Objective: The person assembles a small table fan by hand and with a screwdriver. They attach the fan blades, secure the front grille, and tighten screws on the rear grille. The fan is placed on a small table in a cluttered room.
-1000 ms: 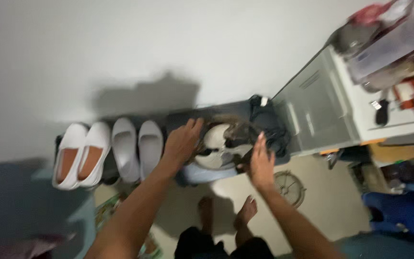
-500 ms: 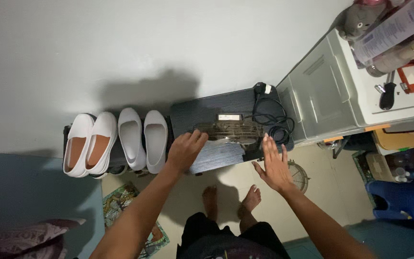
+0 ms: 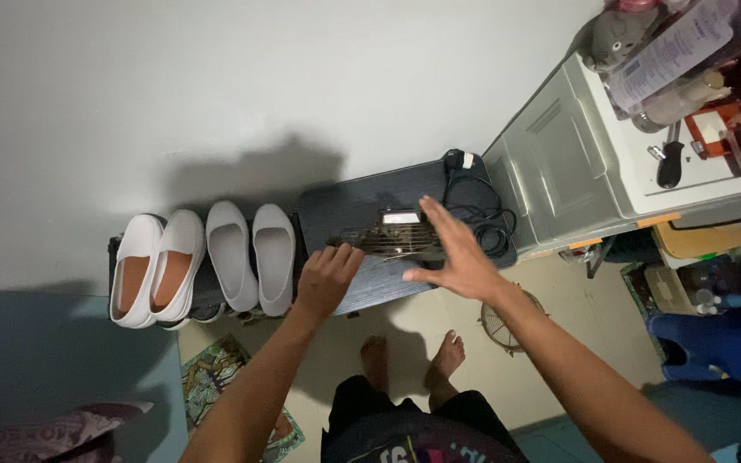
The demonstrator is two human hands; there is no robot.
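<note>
A small fan with a wire grille (image 3: 388,237) stands upright on a dark low cabinet (image 3: 362,206) against the wall. My left hand (image 3: 326,276) curls its fingers at the grille's left edge, touching it. Spread flat with fingers apart, my right hand (image 3: 454,254) hovers over the fan's right side and hides that part. A coiled black cable with a plug (image 3: 478,210) lies on the cabinet to the right of the fan.
Two pairs of white slip-on shoes (image 3: 203,261) sit on a rack left of the cabinet. A grey plastic drawer unit (image 3: 559,167) with bottles and clutter on top stands to the right. A loose round fan grille (image 3: 499,321) lies on the floor by my bare feet.
The fan went from lying tilted to standing upright on the cabinet. My right hand moved up and left from the cabinet's front edge to over the fan.
</note>
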